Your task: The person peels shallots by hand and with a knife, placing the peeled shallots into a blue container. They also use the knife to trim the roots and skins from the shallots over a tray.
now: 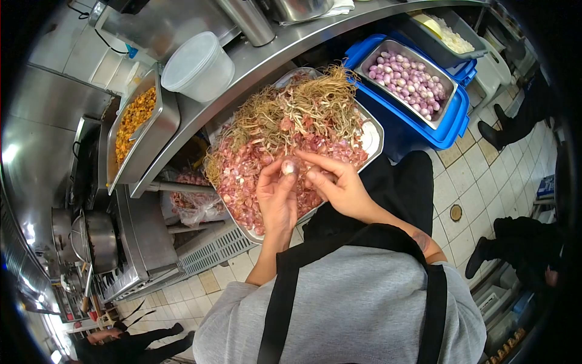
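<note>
Above a wide metal tray [377, 134] heaped with reddish skins and small bulbs, my left hand [277, 194] holds a shallot [288, 167] between thumb and fingers. My right hand [339, 185] is close beside it, thumb and fingertips drawn near one another at the shallot; whether anything small is between them is hidden. Dry, stringy roots [303, 109] lie piled over the far part of the tray. Peeled purple-white shallots [407, 84] fill a steel pan to the upper right, which stands on a blue-lidded bin [458, 124].
A steel counter edge [242, 79] curves behind the tray, bearing a lidded plastic tub [199, 67] and a pan of orange food [134, 124]. A grey container [445, 51] stands top right. Other people's legs [515, 121] show at right and lower left.
</note>
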A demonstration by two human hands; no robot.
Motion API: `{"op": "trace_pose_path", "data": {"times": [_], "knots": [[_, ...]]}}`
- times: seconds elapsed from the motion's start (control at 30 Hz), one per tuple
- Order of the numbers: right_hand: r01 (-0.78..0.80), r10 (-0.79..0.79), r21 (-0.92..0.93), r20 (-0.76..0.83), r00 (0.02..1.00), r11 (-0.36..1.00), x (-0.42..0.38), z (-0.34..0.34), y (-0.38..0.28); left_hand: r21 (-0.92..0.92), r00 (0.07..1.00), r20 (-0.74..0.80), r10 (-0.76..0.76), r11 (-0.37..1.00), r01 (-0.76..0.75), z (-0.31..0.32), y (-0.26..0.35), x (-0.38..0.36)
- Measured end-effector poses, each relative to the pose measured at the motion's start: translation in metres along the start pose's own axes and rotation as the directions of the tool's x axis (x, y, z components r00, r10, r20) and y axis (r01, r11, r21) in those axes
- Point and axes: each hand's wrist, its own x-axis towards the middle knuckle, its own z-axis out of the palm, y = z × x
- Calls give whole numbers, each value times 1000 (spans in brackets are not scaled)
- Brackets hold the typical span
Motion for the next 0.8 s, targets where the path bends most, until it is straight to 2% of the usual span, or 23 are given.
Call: {"op": "trace_pose_path", "data": {"times": [0.07,0.1,0.2,0.3,0.4,0.53,0.57,0.67,0.8], "knots": [[149,-150,-56,-14,989,987,1,7,2,-6,999,26,20,1000,-20,-2,-3,0],[176,-177,-66,-11,984,982,3,7,4,-1,1000,18,20,1000,-20,-1,-3,0],[202,-204,-146,-1,979,968,5,4,3,17,1000,11,24,1000,-24,0,-4,-1],[184,-183,-144,21,983,972,8,-1,10,56,999,21,30,998,-31,-2,-4,1],[-96,87,115,83,993,989,8,-10,5,83,1000,28,7,996,-9,-4,-3,2],[-236,206,456,114,972,858,11,-21,15,2,993,91,-81,997,81,-2,3,1],[-228,223,461,67,972,857,13,-21,15,-23,988,112,-106,994,109,-2,4,1],[-63,87,169,-141,986,984,17,-20,25,-21,984,123,-127,991,130,-3,7,2],[147,-152,-223,-6,988,964,8,-15,9,22,991,97,-96,995,94,-9,7,5]]}}
